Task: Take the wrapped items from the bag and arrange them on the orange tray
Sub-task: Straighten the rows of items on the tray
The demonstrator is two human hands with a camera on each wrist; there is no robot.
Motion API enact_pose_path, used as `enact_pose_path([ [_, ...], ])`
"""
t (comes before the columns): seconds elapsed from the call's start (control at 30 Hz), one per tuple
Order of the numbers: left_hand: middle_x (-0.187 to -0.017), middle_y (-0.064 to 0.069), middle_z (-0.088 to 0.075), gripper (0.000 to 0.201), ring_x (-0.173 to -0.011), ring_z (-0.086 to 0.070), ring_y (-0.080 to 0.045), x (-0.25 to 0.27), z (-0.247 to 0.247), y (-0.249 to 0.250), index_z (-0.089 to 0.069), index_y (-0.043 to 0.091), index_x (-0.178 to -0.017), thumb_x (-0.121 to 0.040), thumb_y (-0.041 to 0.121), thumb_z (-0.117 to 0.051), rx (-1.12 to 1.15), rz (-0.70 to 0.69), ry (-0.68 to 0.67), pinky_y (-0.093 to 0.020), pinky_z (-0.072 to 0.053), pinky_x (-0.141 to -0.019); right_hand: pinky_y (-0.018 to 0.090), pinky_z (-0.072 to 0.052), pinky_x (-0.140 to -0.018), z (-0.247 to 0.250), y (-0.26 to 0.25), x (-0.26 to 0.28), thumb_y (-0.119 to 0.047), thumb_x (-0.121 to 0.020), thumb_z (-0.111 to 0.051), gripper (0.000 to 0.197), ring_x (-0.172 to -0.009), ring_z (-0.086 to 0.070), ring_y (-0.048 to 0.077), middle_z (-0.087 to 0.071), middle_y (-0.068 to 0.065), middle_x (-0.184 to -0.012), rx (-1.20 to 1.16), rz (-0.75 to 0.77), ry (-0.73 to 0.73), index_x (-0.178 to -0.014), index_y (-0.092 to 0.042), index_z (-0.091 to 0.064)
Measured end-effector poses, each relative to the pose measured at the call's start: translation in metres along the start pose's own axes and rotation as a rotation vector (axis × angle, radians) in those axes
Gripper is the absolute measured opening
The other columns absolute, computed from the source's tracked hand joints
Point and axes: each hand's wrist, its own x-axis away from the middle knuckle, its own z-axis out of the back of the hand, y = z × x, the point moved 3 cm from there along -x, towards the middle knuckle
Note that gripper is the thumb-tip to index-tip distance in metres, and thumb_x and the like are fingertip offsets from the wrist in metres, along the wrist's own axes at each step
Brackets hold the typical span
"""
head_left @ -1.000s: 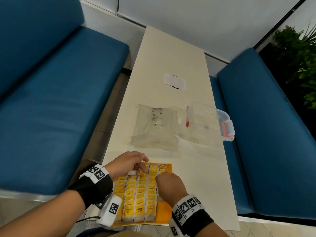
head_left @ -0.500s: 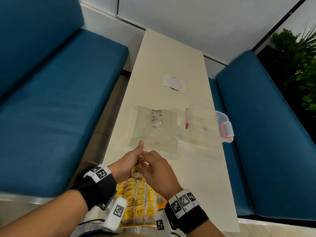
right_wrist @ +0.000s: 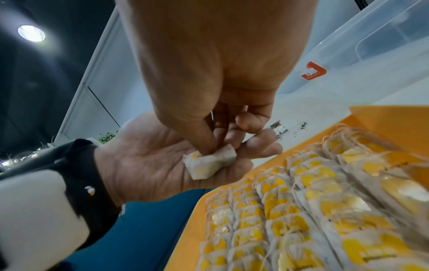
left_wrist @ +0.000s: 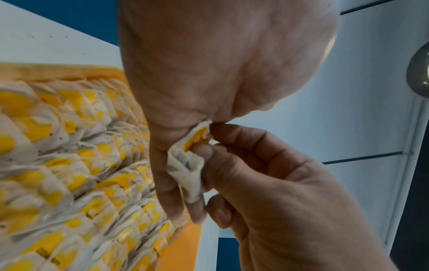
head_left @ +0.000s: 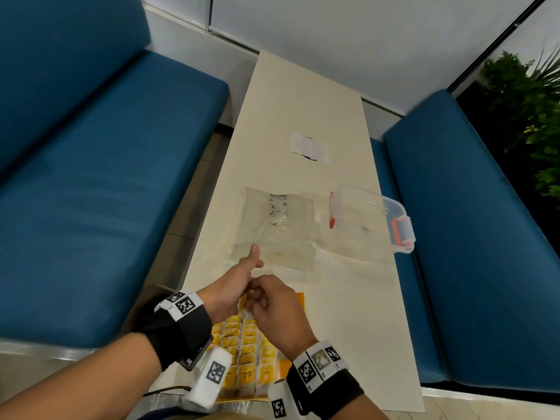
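Note:
A small white and yellow wrapped item [head_left: 243, 303] [left_wrist: 188, 174] [right_wrist: 209, 165] lies across the fingers of my upturned left hand [head_left: 241, 278] [right_wrist: 148, 165], whose thumb sticks out away from it. My right hand [head_left: 259, 301] [right_wrist: 216, 117] pinches the item's top from above with thumb and fingertips. Both hands hover over the far end of the orange tray [head_left: 300, 301] [left_wrist: 181, 253] [right_wrist: 383, 117]. Rows of several like items [head_left: 247, 356] fill the tray. The clear plastic bag [head_left: 272, 225] lies flat just beyond the hands.
A clear lidded box [head_left: 369, 216] with red latches stands right of the bag. A white paper patch [head_left: 309, 147] lies farther up the cream table [head_left: 348, 298]. Blue benches [head_left: 91, 207] flank the table on both sides, and a plant [head_left: 533, 116] is at the far right.
A second ago both hands were down on the tray's rows. They lifted one wrapped item off the far end and now hold it together above the tray.

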Motion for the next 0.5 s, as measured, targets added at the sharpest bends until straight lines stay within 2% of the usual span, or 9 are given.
enact_pose_path([
  [0.1, -0.111, -0.020, -0.064, 0.065, -0.094, -0.064, -0.025, 0.001, 0.001, 0.001, -0.051, 0.025, -0.132, -0.097, 0.074, -0.026, 0.014, -0.006, 0.008, -0.035, -0.050, -0.077, 0.015, -0.044, -0.073, -0.001, 0.000, 0.000, -0.008, -0.086, -0.058, 0.031, -0.081, -0.052, 0.003, -0.053, -0.011, -0.095, 0.011, 0.011, 0.020, -0.109, -0.027, -0.065],
  [0.2, -0.111, -0.020, -0.065, 0.066, -0.104, -0.065, -0.028, 0.000, 0.002, 0.001, -0.051, 0.024, -0.131, -0.097, 0.074, -0.026, 0.030, -0.022, -0.005, -0.038, -0.051, -0.086, 0.020, -0.050, -0.075, 0.000, -0.001, 0.000, -0.011, -0.088, -0.059, 0.027, -0.083, -0.056, 0.005, -0.048, -0.011, -0.101, -0.008, 0.037, 0.016, -0.108, -0.028, -0.065],
  [0.3, -0.096, -0.013, -0.065, 0.068, -0.090, -0.064, -0.024, 0.000, 0.004, 0.003, -0.056, 0.018, -0.128, -0.097, 0.073, -0.030, 0.014, -0.055, -0.042, -0.035, -0.050, -0.078, 0.022, -0.050, -0.072, 0.010, -0.004, 0.000, -0.011, -0.087, -0.061, 0.015, -0.080, -0.057, 0.006, -0.050, -0.016, -0.093, -0.020, 0.073, 0.008, -0.094, -0.023, -0.065],
  [0.37, -0.099, -0.009, -0.071, 0.066, -0.090, -0.067, -0.024, 0.000, 0.009, 0.004, -0.062, 0.015, -0.123, -0.095, 0.072, -0.042, -0.010, -0.116, -0.110, -0.041, -0.053, -0.083, 0.025, -0.050, -0.070, 0.022, -0.001, -0.003, -0.008, -0.085, -0.064, 0.013, -0.077, -0.058, 0.009, -0.057, -0.012, -0.085, -0.058, 0.070, 0.041, -0.088, -0.020, -0.066],
  [0.43, -0.114, -0.003, -0.074, 0.051, -0.105, -0.071, -0.024, 0.001, 0.017, 0.005, -0.068, 0.018, -0.121, -0.092, 0.058, -0.057, -0.134, -0.227, -0.163, -0.044, -0.054, -0.094, 0.024, -0.051, -0.069, 0.036, 0.005, -0.005, -0.008, -0.085, -0.067, 0.015, -0.076, -0.059, 0.013, -0.061, -0.008, -0.082, -0.098, 0.037, 0.094, -0.092, -0.022, -0.068],
  [0.5, -0.117, 0.000, -0.075, 0.036, -0.108, -0.072, -0.020, 0.005, 0.023, 0.005, -0.072, 0.020, -0.119, -0.089, 0.040, -0.069, -0.310, -0.339, -0.175, -0.040, -0.055, -0.095, 0.018, -0.049, -0.067, 0.045, 0.009, -0.008, -0.013, -0.085, -0.071, 0.011, -0.076, -0.059, 0.011, -0.062, -0.008, -0.082, -0.104, 0.005, 0.124, -0.091, -0.023, -0.069],
])
